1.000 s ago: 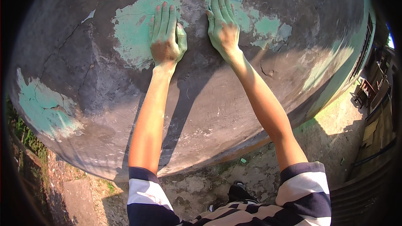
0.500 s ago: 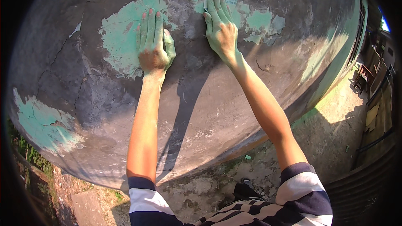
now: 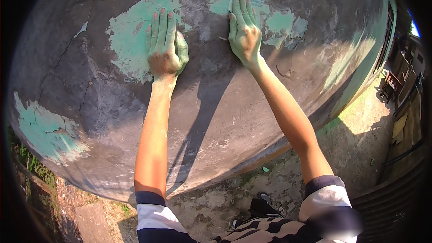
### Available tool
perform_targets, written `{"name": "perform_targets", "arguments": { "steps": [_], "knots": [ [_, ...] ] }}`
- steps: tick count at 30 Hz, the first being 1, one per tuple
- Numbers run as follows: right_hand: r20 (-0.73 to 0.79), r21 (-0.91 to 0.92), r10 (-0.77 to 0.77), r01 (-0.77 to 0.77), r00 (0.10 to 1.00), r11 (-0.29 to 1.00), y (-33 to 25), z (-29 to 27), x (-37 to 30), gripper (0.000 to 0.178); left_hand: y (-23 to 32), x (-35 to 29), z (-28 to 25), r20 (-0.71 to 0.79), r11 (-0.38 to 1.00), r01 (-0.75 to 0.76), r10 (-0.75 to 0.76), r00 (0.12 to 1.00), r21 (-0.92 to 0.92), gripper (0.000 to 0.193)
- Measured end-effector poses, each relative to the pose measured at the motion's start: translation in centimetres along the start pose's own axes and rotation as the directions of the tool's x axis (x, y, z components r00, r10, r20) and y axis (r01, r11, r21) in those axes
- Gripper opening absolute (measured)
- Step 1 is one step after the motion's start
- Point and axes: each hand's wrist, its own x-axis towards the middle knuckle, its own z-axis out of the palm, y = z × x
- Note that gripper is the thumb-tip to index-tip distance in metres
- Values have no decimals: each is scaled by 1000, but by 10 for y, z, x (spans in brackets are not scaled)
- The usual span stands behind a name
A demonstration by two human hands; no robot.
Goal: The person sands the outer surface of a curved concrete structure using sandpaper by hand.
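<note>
A weathered grey wall (image 3: 211, 108) with flaking green paint fills most of the view. My left hand (image 3: 164, 56) lies flat on it, fingers stretched, at the right side of a large green paint patch (image 3: 128, 40); nothing is in this hand. To its right and a little higher, my right hand (image 3: 245, 29) presses a pale sheet of sandpaper (image 3: 257, 0) against the wall. The printed back of the sheet sticks out to the right of the fingers, and a strip shows on the left. Green dust coats both hands. The sheet's rough face is hidden.
More green paint (image 3: 279, 22) remains right of my right hand, with another patch (image 3: 49, 128) at the lower left. Cracks run across the wall. Below lies rough ground (image 3: 207, 218). A wooden chair (image 3: 390, 83) and boards stand at the far right; plants (image 3: 27, 162) grow at the left.
My right hand has slid a short way to the right along the wall, and the sandpaper has moved with it. My left hand stays in place.
</note>
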Motion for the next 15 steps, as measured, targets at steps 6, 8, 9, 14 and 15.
{"name": "perform_targets", "arguments": {
  "steps": [6, 8, 9, 14, 15],
  "knots": [
    [-244, -88, 731, -765, 637, 638, 68, -37, -12, 54, 19, 1, 13, -14, 999, 38, -39, 999, -26, 53],
    [-166, 26, 702, -709, 692, 705, 12, -21, 11, 49, 11, -4, 6, 12, 999, 32, -33, 999, 9, 53],
    [-145, -46, 399, -409, 906, 912, 4, -8, 6, 44, 12, -3, 9, 15, 999, 29, -29, 999, 16, 53],
    [104, -77, -55, 63, 993, 995, 33, -35, -18, 43, 0, -3, -2, 21, 999, 25, -26, 999, 48, 53],
    [109, -143, -15, 30, 994, 989, 59, -50, -45, 44, 5, -1, 1, 17, 999, 27, -28, 999, 44, 54]
  ]
}}
